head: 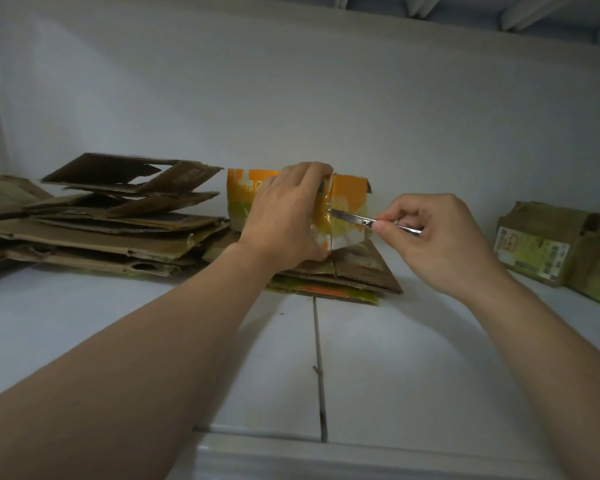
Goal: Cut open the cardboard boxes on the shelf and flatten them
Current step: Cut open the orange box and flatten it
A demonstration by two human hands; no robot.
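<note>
No text, brand or number is legible. The orange box point(350, 188) carries white printed marks on the upper left of its face. They resemble characters but are too blurred to read, and the left hand point(284, 216) covers the rest of that print. Well to the right of the orange box, a brown box point(551, 216) bears a pale label point(530, 252) with a small red mark at its upper left and dark blocks of fine print, none readable. To the left of the orange box, the top sheets of the flattened cardboard stack point(118, 223) show faint dark printing, also unreadable.
</note>
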